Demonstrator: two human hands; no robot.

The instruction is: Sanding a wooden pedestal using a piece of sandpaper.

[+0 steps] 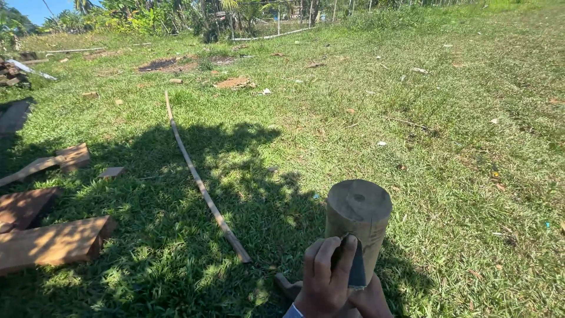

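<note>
Nearest the camera, at six o'clock in the view, the left hand (325,278) presses a folded piece of dark sandpaper (355,263) against the side of a bamboo section (358,222), its grip pinching the sheet between thumb and fingers. Just below it, the right hand (371,299) is closed around the base of the bamboo section, holding it upright; most of that hand is hidden behind the left. The bamboo section stands just right of centre at the bottom, its cut top showing a small hole in the middle. At nine o'clock from it, a long thin bamboo pole (203,187) lies on the grass (424,147), running toward eleven o'clock. Farther out at nine o'clock, well apart, lie reddish wooden planks (53,241) in shade.
</note>
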